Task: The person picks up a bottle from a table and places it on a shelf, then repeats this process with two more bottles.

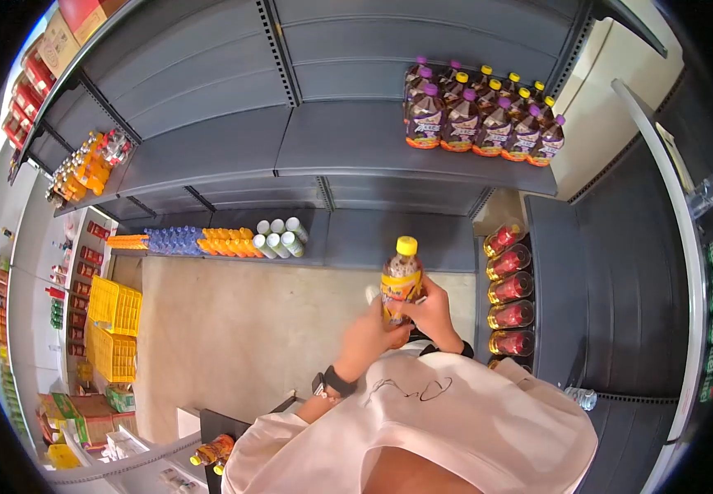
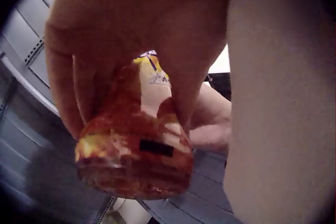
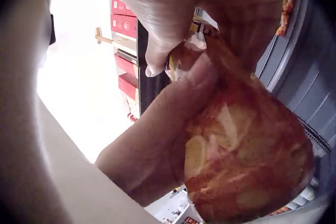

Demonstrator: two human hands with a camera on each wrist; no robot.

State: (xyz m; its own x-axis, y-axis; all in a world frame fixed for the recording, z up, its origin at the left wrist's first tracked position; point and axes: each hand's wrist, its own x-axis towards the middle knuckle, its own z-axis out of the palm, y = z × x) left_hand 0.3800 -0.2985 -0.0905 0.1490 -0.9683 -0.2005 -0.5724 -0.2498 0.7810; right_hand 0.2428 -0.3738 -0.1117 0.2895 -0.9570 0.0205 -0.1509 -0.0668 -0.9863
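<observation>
A bottle with a yellow cap and yellow label [image 1: 401,278] stands upright in front of the person's chest, held in both hands. The left hand [image 1: 370,336] grips its lower part from the left, and the right hand [image 1: 432,313] grips it from the right. From below, the left wrist view shows the bottle's reddish base [image 2: 136,166] with the left hand [image 2: 142,19] curled round its side. In the right wrist view the bottle [image 3: 247,155] is large and close, with fingers of both hands around its narrower part.
Purple- and yellow-capped bottles [image 1: 460,123] stand on the upper shelf [image 1: 356,152]. White-topped cans [image 1: 281,239] and orange and blue bottles [image 1: 177,240] line the lower one. Red-labelled containers [image 1: 510,288] stand at the right, yellow crates [image 1: 114,306] at the left, and more bottles [image 1: 215,451] lower left.
</observation>
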